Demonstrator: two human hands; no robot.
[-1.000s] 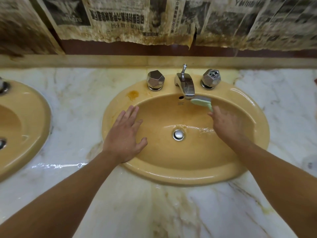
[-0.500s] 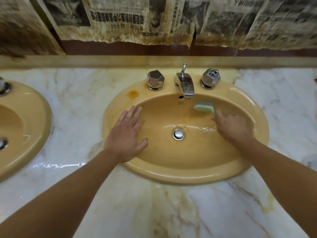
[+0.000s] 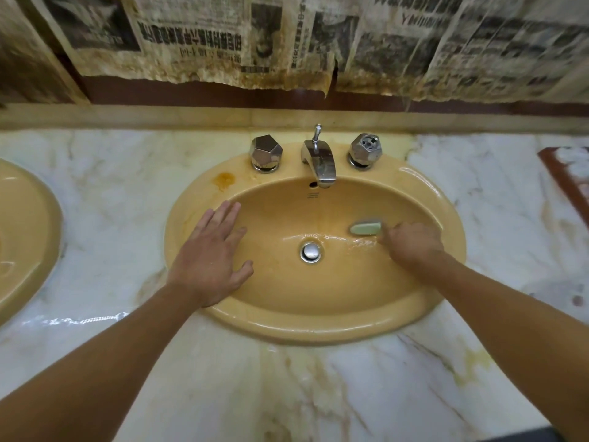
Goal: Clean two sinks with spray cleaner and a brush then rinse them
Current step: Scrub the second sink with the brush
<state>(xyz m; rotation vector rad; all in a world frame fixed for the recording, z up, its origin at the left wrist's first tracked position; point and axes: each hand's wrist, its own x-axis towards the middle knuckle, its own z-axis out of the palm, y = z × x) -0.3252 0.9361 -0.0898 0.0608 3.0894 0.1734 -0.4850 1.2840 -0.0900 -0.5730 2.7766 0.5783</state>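
Reaching across the near edge of the marble counter [image 3: 287, 393], both forearms run out to the yellow sink [image 3: 318, 330], whose front rim shines wet. That wetness is my main worry: the left hand [image 3: 210, 260] seems to be taking weight on slick glaze, and a hard push could send it skidding into the bowl. A patch of water [image 3: 79, 320] on the counter to the left could likewise spread toward the edge. The left hand lies flat and released, fingers straight and slightly spread, palm on the left rim and fingertips over the inner slope; it holds nothing. The right hand [image 3: 412, 242] is clenched around the handle of the brush [image 3: 366, 228], though the handle itself is hidden beneath it. The pale green brush head juts out to the left, low on the bowl's right wall, just up and right of the drain [image 3: 310, 252], with a thin film of water rippling beside it. Too steep an angle could make the bristles skate instead of scrub. Farther back, an orange stain [image 3: 225, 178] sits on the rim left of the faucet [image 3: 320, 161], untouched by the brush. A second sink [image 3: 28, 237] shows at far left. No spray cleaner is in view. Stained newspaper [image 3: 287, 36] covers the wall behind.
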